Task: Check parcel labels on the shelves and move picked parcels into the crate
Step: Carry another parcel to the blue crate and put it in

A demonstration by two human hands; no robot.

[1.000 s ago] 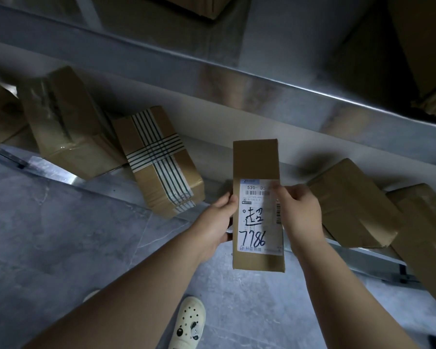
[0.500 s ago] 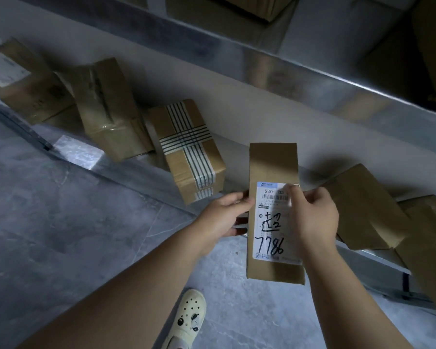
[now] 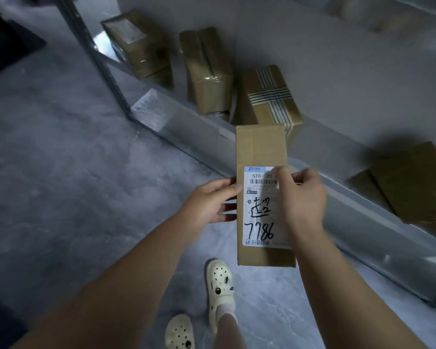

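- The left hand point(image 3: 212, 201) grips the parcel point(image 3: 261, 147) at its left edge, with the thumb on the front and the fingers curled behind.
- The right hand point(image 3: 301, 197) grips the right edge, and its thumb presses the upper right of the label point(image 3: 259, 215). It is blurred, so its finger positions behind the box are uncertain.
- Since half a second ago the grip is unchanged. The parcel has come away from the shelf point(image 3: 161, 114) and now hangs over the floor, just in front of the shelf's front edge. A second clog and the shelf's corner post have come into view.
- The parcel is a tall, narrow brown carton held upright. Its white label carries a barcode, "530", a handwritten character and "7786".
- A striped-tape parcel point(image 3: 269, 94) stands on the shelf behind it.
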